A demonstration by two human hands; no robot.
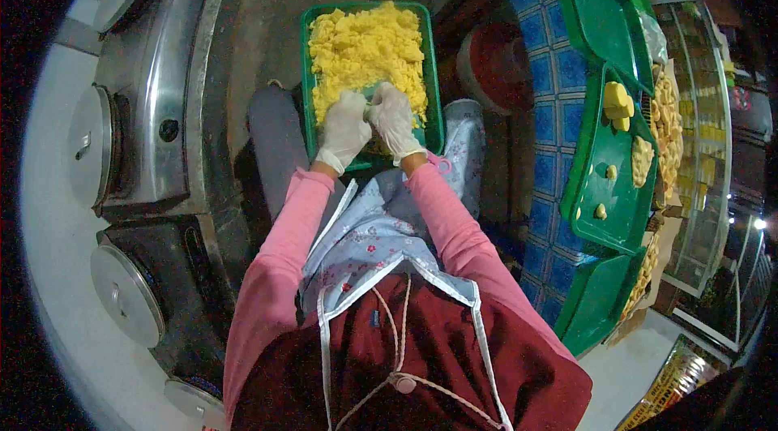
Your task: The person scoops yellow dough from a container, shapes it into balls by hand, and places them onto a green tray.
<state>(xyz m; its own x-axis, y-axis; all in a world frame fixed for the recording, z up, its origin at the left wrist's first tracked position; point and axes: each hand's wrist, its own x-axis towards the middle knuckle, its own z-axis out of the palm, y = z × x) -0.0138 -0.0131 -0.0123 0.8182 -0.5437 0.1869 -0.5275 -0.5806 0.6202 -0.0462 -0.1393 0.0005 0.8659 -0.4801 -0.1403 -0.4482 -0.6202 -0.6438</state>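
Observation:
A green tray (435, 98) rests across my lap, heaped with a crumbly yellow mash (366, 46). Over its near part, my left hand (347, 127) in a white glove is closed, its fingers curled toward the other hand. My right hand (392, 119), gloved too, is closed beside it, and the fingertips of both nearly meet. Whatever sits between the fingers is hidden. Bare green tray bottom shows around the hands at the near end.
At right, blue tiles (545, 86) border a green tray (596, 188) with yellow lumps (618, 105) and pale dough pieces (642, 162). Metal lids (126, 295) sit on the steel stove (154, 107) at left. A dark red basin (493, 66) stands right of my knees.

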